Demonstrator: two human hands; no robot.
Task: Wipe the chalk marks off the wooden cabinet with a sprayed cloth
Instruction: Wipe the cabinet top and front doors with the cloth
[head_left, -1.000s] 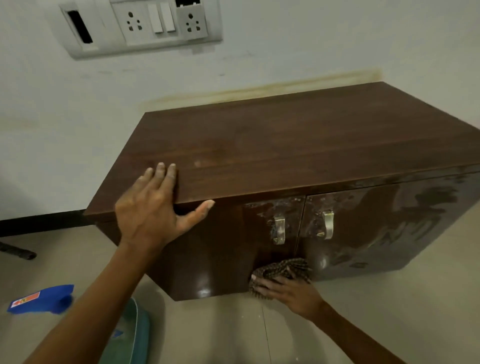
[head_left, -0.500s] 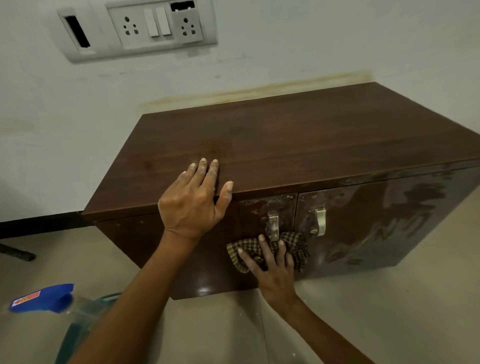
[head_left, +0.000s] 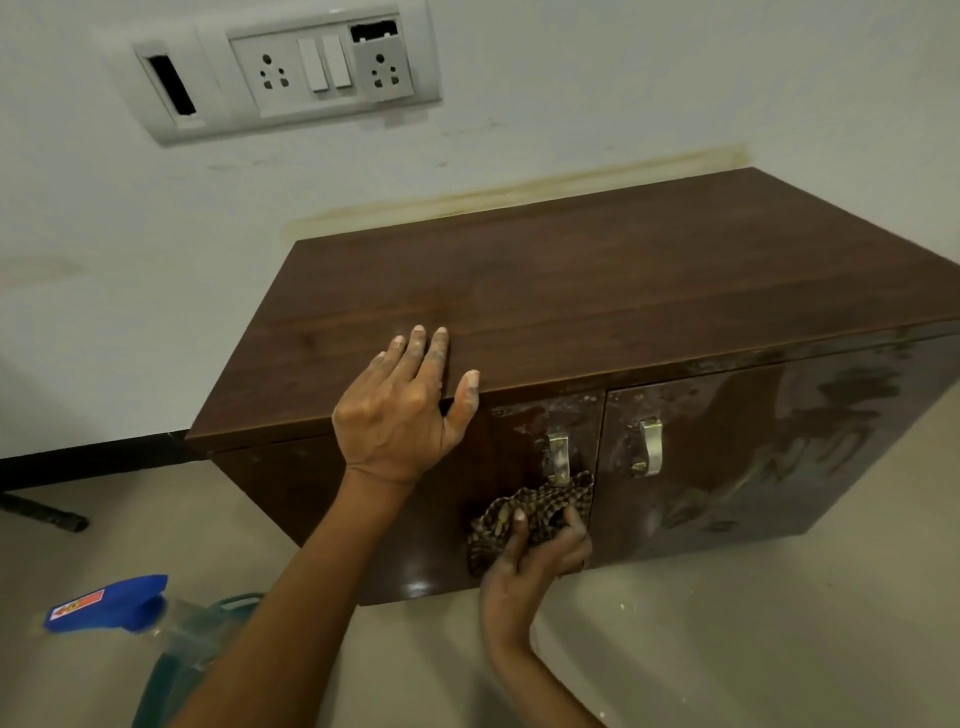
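Since half a second back the right hand (head_left: 535, 558) has bunched the checked cloth (head_left: 524, 514) and dragged it lower on the left door (head_left: 519, 467), just under the left handle (head_left: 558, 457); before, it lay flat and spread. The fingers are now clenched around the cloth, pressing it to the door. Left hand (head_left: 402, 410) unchanged, released and flat on the cabinet (head_left: 597, 291) top edge, bracing, thumb over the lip. Chalk smears remain on the right door (head_left: 779, 457), around its handle (head_left: 652, 447) and along the upper strip. Risks, as I judge them: the balled cloth covers little area and may just smear wet chalk; it could snag on the handle; the chalky left fingers may re-mark the top. Spray bottle (head_left: 104, 605) sits on the floor, near the left forearm.
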